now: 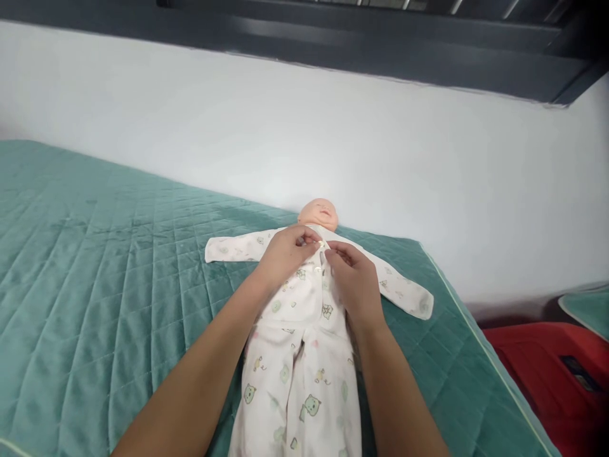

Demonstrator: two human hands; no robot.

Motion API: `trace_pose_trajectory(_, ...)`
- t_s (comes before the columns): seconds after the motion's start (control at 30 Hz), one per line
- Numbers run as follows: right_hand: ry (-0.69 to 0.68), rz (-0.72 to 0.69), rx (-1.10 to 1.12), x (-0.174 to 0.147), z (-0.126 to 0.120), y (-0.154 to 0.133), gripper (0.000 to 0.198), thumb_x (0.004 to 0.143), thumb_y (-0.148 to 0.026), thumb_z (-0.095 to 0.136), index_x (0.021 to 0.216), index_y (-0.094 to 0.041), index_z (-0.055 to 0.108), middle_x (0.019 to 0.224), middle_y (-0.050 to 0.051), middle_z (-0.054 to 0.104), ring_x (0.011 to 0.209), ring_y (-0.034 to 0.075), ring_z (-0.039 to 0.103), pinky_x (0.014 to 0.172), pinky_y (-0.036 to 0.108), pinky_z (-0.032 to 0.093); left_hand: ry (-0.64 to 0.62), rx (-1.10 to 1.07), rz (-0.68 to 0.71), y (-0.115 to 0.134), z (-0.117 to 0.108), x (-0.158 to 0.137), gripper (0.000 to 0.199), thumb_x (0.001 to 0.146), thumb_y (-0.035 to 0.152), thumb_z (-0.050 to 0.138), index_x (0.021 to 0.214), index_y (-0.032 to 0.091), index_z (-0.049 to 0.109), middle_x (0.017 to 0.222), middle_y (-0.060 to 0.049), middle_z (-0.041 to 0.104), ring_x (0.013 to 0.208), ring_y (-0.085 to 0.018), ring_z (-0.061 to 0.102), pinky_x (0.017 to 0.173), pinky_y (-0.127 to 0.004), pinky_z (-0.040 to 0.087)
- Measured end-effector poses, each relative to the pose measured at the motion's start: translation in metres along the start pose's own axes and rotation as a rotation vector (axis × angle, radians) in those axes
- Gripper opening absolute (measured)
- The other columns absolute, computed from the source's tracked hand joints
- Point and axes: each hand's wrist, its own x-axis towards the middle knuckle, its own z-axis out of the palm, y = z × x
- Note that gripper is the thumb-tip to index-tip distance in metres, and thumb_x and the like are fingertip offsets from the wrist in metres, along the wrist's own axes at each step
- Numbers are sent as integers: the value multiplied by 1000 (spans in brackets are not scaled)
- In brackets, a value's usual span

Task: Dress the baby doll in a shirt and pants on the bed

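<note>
A baby doll (320, 214) lies on its back, dressed in a white long-sleeved top (290, 304) and matching pants (304, 387) printed with small green and yellow animals. Both of its sleeves are spread out sideways. At the top's front opening, just below the doll's chin, my left hand (288, 254) pinches the fabric edge beside a small pale button (321, 244). On the other side of that button, my right hand (352, 273) has its fingers closed on the opposite edge of the top. Another button (318, 270) shows lower on the front.
The doll rests on a green quilted cover (133, 273) that reaches a white wall (285, 139) behind it. Dark window framing (304, 38) runs along the top. Beyond the cover's right edge is a red bag-like object (547, 374).
</note>
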Motion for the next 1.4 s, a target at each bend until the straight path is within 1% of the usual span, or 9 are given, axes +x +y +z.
trace_pose_trajectory(0.1, -31, 48, 112, 3, -3, 4, 29, 75, -38, 65, 98, -22, 74, 87, 1, 72, 76, 18, 62, 70, 29, 46, 24, 31, -7, -1, 1, 1, 12, 79, 28, 62, 86, 20, 68, 76, 1, 62, 66, -11, 53, 64, -23, 43)
trace_pose_trajectory(0.23, -80, 94, 214, 6, -5, 8, 33, 73, -39, 67, 101, -21, 74, 72, -1, 68, 60, 14, 55, 59, 27, 42, 45, 74, 1, -3, 3, 3, 11, 78, 29, 63, 84, 20, 68, 80, 1, 62, 70, -12, 55, 69, -25, 44)
trace_pose_trajectory(0.33, -91, 95, 238, 7, -5, 9, 33, 73, -39, 68, 101, -22, 75, 67, -3, 65, 56, 12, 50, 56, 25, 39, 52, 102, -2, -3, 3, 3, 12, 78, 29, 63, 84, 20, 68, 82, 0, 61, 72, -12, 55, 70, -25, 44)
trace_pose_trajectory(0.57, -153, 52, 152, 6, -9, 6, 33, 76, -39, 66, 105, -24, 73, 87, 1, 71, 75, 17, 60, 69, 30, 46, 8, 156, 3, 4, 2, 2, 12, 81, 26, 58, 78, 18, 66, 84, -1, 64, 76, -14, 57, 71, -26, 44)
trace_pose_trajectory(0.83, -193, 0, -1, 5, -9, 0, 33, 77, -34, 66, 108, -25, 69, 87, 0, 67, 73, 14, 58, 68, 29, 45, -70, 193, 14, 6, -1, 1, 18, 85, 26, 50, 73, 18, 60, 80, 0, 57, 70, -12, 53, 65, -25, 41)
trace_pose_trajectory(1.0, -165, -90, -111, 1, -5, -4, 28, 79, -31, 61, 106, -26, 67, 86, -1, 66, 69, 14, 56, 67, 29, 44, -85, 220, 38, 8, -1, 0, 30, 89, 37, 48, 68, 18, 60, 80, -1, 57, 74, -14, 54, 67, -26, 42)
trace_pose_trajectory(1.07, -160, -127, -131, 0, -4, -5, 26, 80, -30, 59, 105, -26, 66, 85, -1, 66, 68, 14, 55, 67, 29, 44, -74, 211, 30, 9, 0, -1, 30, 87, 40, 51, 71, 18, 64, 83, -1, 60, 76, -14, 55, 69, -27, 43)
trace_pose_trajectory(1.17, -163, -138, -140, 0, -4, -4, 27, 80, -30, 59, 106, -27, 65, 85, -1, 66, 67, 14, 55, 66, 29, 44, -33, 185, 11, 9, 3, -1, 21, 83, 35, 56, 73, 20, 67, 86, -1, 64, 79, -15, 58, 70, -26, 43)
trace_pose_trajectory(1.4, -164, -85, -113, 2, -3, -2, 33, 77, -30, 62, 109, -27, 64, 83, -2, 66, 70, 15, 56, 70, 30, 45, 39, 172, -18, 9, 6, -1, 12, 74, 23, 57, 77, 19, 68, 71, 2, 64, 65, -13, 55, 59, -24, 40)
